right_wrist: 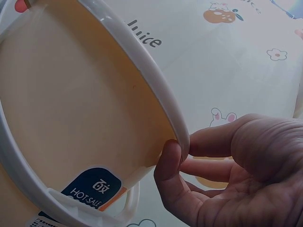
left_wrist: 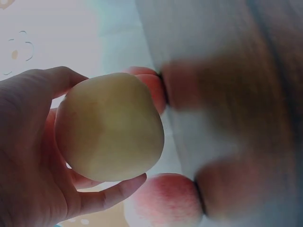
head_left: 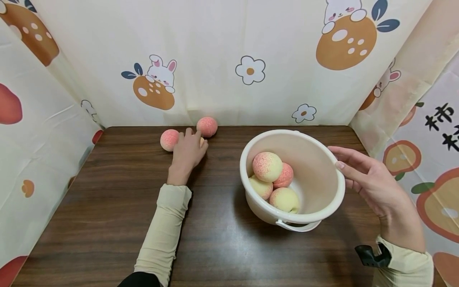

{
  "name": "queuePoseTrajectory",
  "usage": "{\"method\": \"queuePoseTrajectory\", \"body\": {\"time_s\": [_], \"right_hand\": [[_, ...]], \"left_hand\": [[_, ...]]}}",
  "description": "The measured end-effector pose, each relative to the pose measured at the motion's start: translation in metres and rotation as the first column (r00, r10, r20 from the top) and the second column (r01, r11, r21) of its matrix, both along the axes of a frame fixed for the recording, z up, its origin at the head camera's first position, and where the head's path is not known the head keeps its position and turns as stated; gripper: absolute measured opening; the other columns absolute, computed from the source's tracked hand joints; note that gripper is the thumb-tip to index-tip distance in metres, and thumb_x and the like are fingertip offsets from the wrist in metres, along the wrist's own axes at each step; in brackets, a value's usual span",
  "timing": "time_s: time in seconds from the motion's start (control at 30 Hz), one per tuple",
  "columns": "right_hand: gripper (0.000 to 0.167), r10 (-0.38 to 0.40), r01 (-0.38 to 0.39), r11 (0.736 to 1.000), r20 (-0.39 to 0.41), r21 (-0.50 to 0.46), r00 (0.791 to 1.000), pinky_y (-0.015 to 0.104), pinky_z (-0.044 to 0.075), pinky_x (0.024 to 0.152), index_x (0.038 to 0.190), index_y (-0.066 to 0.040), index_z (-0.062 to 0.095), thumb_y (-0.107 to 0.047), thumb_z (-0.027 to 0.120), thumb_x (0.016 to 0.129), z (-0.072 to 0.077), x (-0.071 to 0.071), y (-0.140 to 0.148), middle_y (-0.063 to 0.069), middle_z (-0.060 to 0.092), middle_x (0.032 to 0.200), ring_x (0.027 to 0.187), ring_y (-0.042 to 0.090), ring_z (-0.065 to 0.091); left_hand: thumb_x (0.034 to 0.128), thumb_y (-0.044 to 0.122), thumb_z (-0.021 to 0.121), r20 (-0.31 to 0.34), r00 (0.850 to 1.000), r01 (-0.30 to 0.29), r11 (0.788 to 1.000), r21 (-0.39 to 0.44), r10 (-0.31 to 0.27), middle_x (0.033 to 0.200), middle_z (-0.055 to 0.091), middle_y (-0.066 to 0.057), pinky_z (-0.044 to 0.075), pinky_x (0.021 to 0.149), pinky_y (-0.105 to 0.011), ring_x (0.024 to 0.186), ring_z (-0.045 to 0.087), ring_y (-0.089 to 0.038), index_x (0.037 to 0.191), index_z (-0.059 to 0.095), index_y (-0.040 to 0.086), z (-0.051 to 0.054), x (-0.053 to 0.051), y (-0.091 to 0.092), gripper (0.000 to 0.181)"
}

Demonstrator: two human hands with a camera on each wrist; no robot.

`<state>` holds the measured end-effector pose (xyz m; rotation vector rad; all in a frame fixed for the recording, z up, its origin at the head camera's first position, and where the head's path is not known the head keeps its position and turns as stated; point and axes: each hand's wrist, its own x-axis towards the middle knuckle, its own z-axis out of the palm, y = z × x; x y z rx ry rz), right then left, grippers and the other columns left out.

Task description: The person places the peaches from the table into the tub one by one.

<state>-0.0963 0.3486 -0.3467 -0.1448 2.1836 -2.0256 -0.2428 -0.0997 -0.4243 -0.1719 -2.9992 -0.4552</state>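
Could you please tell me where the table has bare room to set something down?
The tabletop is bare left of the left sleeve, and between that sleeve and the white bucket. It is crowded at the back, where the left grip holds a peach beside two pink peaches, and by the right grip holding the bucket.

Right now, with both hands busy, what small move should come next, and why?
Probably lift the pale peach away from the two pink peaches toward the white bucket: the left hand grips it, the right hand pinches the bucket's rim, and four peaches lie inside with space beside them.
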Motion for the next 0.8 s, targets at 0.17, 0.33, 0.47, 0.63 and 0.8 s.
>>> {"method": "queuePoseTrajectory", "body": {"time_s": [0.17, 0.33, 0.47, 0.63, 0.8], "right_hand": [[0.045, -0.001, 0.001, 1.000, -0.003, 0.002, 1.000, 0.029, 0.063, 0.075, 0.149, -0.008, 0.054, 0.001, 0.052, 0.105, 0.000, 0.000, 0.000, 0.003, 0.068, 0.120, 0.099, 0.013, 0.074], [0.045, 0.010, -0.010, 1.000, -0.005, -0.008, 1.000, 0.029, 0.064, 0.075, 0.150, -0.009, 0.054, 0.001, 0.052, 0.106, -0.002, 0.000, 0.001, 0.001, 0.069, 0.121, 0.100, 0.012, 0.074], [0.045, 0.016, -0.016, 1.000, -0.007, -0.009, 1.000, 0.030, 0.064, 0.074, 0.150, -0.009, 0.054, 0.001, 0.051, 0.106, -0.002, 0.000, 0.001, 0.001, 0.069, 0.122, 0.100, 0.012, 0.074], [0.045, 0.026, -0.026, 1.000, -0.009, -0.016, 1.000, 0.030, 0.064, 0.074, 0.150, -0.009, 0.054, 0.001, 0.051, 0.106, -0.003, 0.000, 0.002, 0.001, 0.069, 0.123, 0.100, 0.012, 0.074], [0.045, 0.043, -0.044, 0.998, -0.021, -0.039, 0.999, 0.029, 0.064, 0.075, 0.151, -0.008, 0.053, 0.001, 0.050, 0.106, -0.002, -0.001, 0.002, 0.001, 0.069, 0.122, 0.101, 0.011, 0.073]], "left_hand": [[0.1034, 0.035, 0.048, -0.058, 0.998, 0.008, 1.000, -0.003, -0.008, 0.126, 0.054, -0.023, 0.058, 0.075, -0.060, 0.109, 0.053, -0.045, 0.132, 0.056, 0.009, 0.010, 0.004, 0.003, 0.039], [0.1037, 0.036, 0.048, -0.088, 0.996, 0.014, 1.000, 0.007, -0.014, 0.127, 0.057, -0.022, 0.058, 0.077, -0.061, 0.113, 0.053, -0.044, 0.127, 0.060, 0.009, 0.021, 0.008, 0.005, 0.038], [0.1036, 0.036, 0.049, -0.123, 0.992, 0.018, 1.000, 0.011, -0.016, 0.128, 0.058, -0.021, 0.057, 0.080, -0.059, 0.115, 0.053, -0.044, 0.127, 0.062, 0.010, 0.032, 0.014, 0.008, 0.038], [0.1039, 0.036, 0.048, -0.166, 0.986, 0.029, 0.999, 0.023, -0.025, 0.129, 0.058, -0.019, 0.057, 0.078, -0.056, 0.113, 0.054, -0.042, 0.131, 0.063, 0.013, 0.046, 0.023, 0.012, 0.038], [0.1037, 0.035, 0.050, -0.232, 0.972, 0.052, 0.998, 0.026, -0.044, 0.130, 0.058, -0.019, 0.056, 0.079, -0.054, 0.111, 0.055, -0.041, 0.130, 0.065, 0.013, 0.058, 0.032, 0.016, 0.037]]}}
